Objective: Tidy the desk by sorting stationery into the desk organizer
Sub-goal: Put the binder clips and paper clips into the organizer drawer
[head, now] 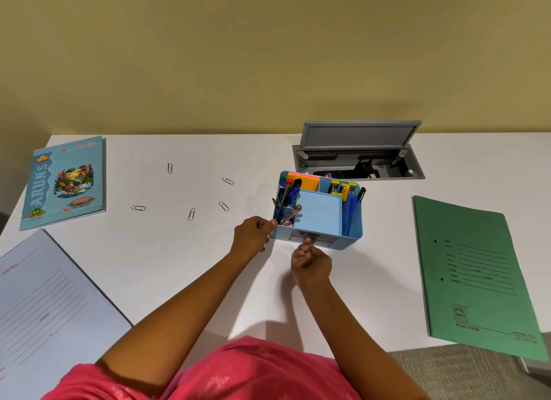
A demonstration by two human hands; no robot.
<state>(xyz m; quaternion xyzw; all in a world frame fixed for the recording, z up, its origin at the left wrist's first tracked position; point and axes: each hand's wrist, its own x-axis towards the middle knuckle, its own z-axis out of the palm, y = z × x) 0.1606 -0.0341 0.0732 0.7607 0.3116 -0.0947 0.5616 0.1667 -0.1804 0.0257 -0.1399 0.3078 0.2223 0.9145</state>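
Grips with the left hand the near-left corner of the desk organizer, fingers curled, tips just beside the pencils leaning there. Pinches with the right hand at the small drawer in the organizer's front, fingers folded in.

Looks mostly done inside: pens and markers upright at the back left, orange sticky notes behind a blue notepad, yellow clips and blue pens on the right.

Still to sort, by the look of it: five paper clips loose on the desk, well left of the organizer, probably meant for that drawer. Also out: a notebook, a pale file, a green file.

Cannot tell whether the drawer is open or what lies in it, with its pull hidden behind the fingertips. Hard to make out the kind of yellow clips. Cut off at the frame's edges: both files.
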